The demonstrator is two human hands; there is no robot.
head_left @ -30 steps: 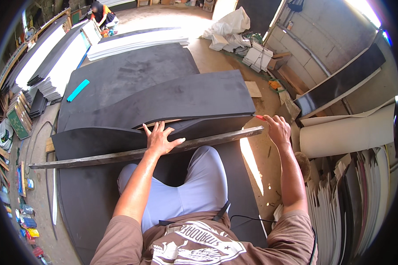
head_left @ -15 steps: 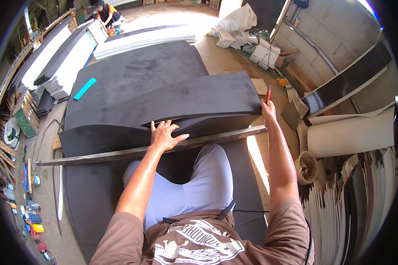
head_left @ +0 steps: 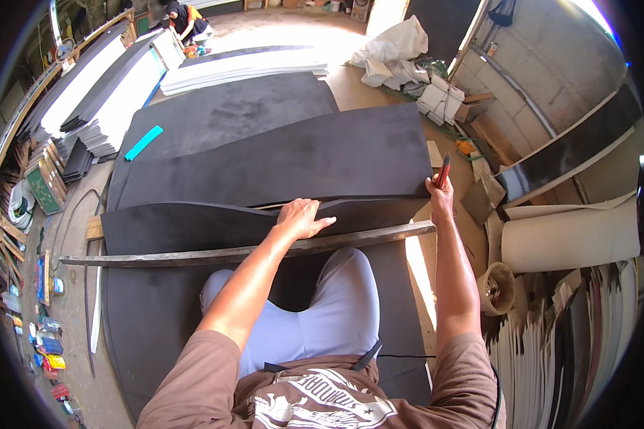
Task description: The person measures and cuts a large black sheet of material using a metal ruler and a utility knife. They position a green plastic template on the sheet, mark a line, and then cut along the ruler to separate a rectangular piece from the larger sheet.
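A large black sheet [head_left: 293, 161], flexible and matte, lies across the stack in front of me with its near edge raised in a wave. My left hand [head_left: 302, 217] is at the middle of that edge, fingers bent together over it and thumb stuck out to the right; its fingertips are hidden. At the sheet's right end my right hand [head_left: 441, 196] is closed around a red utility knife [head_left: 444, 170], tip upward, and touches the sheet's corner. A long dark straight bar [head_left: 265, 252] lies crosswise over the black material, just beyond my knees.
A turquoise strip [head_left: 144, 143] rests on the black stack at left. White-edged sheet stacks [head_left: 243, 68] stand behind, where a person [head_left: 189, 28] bends down. To the right are a rolled pale sheet [head_left: 571, 232], a bucket [head_left: 496, 288] and upright sheets [head_left: 551, 343].
My left hand has slid right along the sheet's edge, and its fingers have drawn together. The raised flap has spread flatter and farther away. My right hand, still with the knife, has shifted slightly.
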